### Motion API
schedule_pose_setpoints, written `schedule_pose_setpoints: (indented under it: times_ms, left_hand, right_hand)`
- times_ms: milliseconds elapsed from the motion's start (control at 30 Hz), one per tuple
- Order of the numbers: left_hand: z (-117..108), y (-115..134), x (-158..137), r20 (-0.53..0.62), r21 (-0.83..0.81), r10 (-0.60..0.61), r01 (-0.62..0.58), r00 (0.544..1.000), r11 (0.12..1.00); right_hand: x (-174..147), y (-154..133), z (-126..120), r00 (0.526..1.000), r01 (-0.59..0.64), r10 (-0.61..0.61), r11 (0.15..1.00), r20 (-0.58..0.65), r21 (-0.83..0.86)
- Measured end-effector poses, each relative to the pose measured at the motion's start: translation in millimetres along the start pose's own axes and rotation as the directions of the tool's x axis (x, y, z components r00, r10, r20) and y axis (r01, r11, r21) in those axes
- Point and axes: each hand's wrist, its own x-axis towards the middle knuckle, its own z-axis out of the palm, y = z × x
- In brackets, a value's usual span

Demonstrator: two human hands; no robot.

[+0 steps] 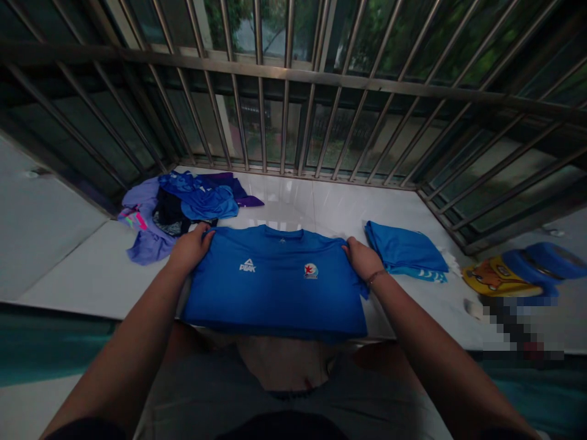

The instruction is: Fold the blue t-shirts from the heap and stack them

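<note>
Both hands — left hand (190,247), right hand (362,256) — pinch the blue shirt's (275,287) shoulders, fingers closed.

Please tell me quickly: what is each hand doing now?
Left hand: closed on the left shoulder of the blue shirt.
Right hand: closed on its right shoulder.

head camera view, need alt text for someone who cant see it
A person's left hand and right hand press the shoulders of a bright blue short-sleeved sports shirt lying flat on a white tiled ledge. A heap of blue and purple clothes lies at left, a folded blue garment at right, metal window bars behind.
</note>
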Motion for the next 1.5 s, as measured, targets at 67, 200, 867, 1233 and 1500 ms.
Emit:
schedule_pose_setpoints:
  times_ms: [67, 200, 867, 1233, 1500]
  left_hand:
    - [-13, 8, 25, -0.05, -0.005, 0.006, -0.006, 0.999, 1.0]
    - [-44, 30, 80, -0.178, -0.072, -0.044, 0.032, 0.983, 0.997]
    - [27, 73, -13, -0.053, -0.16, 0.497, -0.499, 0.866, 0.852]
    - [70, 51, -153, 0.031, 0.046, 0.353, -0.355, 0.935, 0.934]
    - [66, 54, -185, 0.073, 0.072, 0.33, -0.335, 0.941, 0.939]
  right_hand:
    - [21, 3, -14, 1.0, -0.008, 0.009, 1.0, -0.03, 0.004]
    - [73, 7, -52, 0.992, -0.042, 0.043, 0.999, -0.117, 0.011]
    - [-10, -35, -2, 0.874, 0.362, -0.303, 0.928, -0.379, 0.091]
    - [-149, -37, 82, 0.922, 0.296, -0.265, 0.953, -0.283, 0.071]
    - [-193, -37, 100, 0.907, 0.271, -0.205, 0.953, -0.368, 0.136]
